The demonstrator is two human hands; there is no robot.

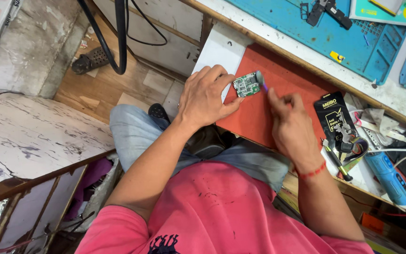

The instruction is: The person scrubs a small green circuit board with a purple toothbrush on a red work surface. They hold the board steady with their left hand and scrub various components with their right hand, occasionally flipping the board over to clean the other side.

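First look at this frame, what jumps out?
Dead centre, the left hand holds a small green circuit board over an orange-red mat, while the right hand works a small brush against the board's edge. Next is the blue work mat at the top of the bench, and a blue cylindrical tool at the right edge.

A blue work mat [306, 33] covers the bench top, a black tool [327, 11] lying on its far edge and a small yellow tag [337, 57] near its front. Just below the mat, a black packet [337, 117] rests beside a green-handled screwdriver [337, 162], with a blue cylindrical device [391, 178] further along. Well to the mat's left, a black cable [118, 42] hangs over a wooden floor [109, 89], where a dark sandal [90, 60] lies.
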